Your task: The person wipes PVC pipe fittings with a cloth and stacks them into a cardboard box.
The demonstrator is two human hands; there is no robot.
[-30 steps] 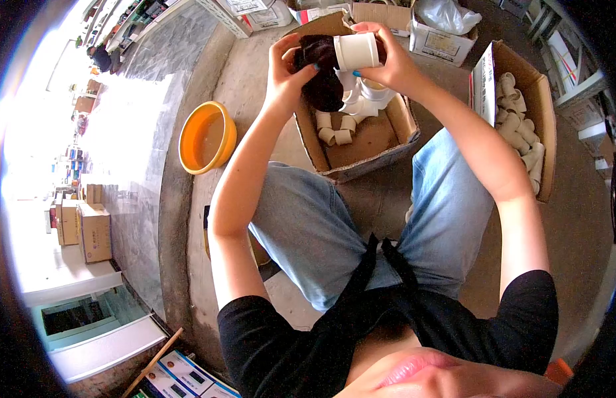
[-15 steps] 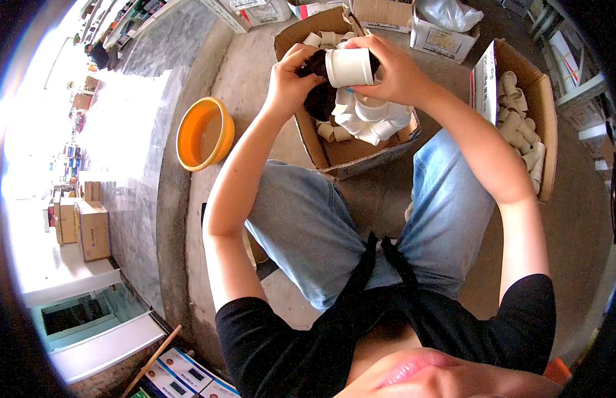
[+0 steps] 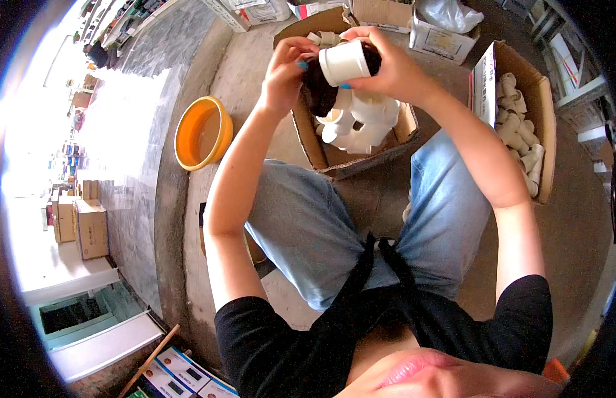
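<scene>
My right hand (image 3: 394,69) grips a white plastic pipe fitting (image 3: 346,63), thumb below and fingers over the top. A dark brown cloth (image 3: 318,89) is bunched at the fitting's left end and hangs beneath my left hand (image 3: 283,76), whose bent fingers pinch its upper edge. More dark material shows at the fitting's right end, by my right palm. Just below is a cluster of white branched pipe fittings (image 3: 364,126); whether it joins the held piece I cannot tell. Under my hands stands an open cardboard box (image 3: 331,169) with more fittings inside.
Right of my knees is another cardboard box (image 3: 549,139) full of white pipe fittings (image 3: 517,126). An orange basin (image 3: 222,142) sits on the floor at left. Boxes, one with a clear plastic bag (image 3: 448,13), line the back.
The held fitting has tilted and shifted slightly left. My left hand has moved up a little, and the cloth hangs differently. The white cluster below appears lower and farther left.
</scene>
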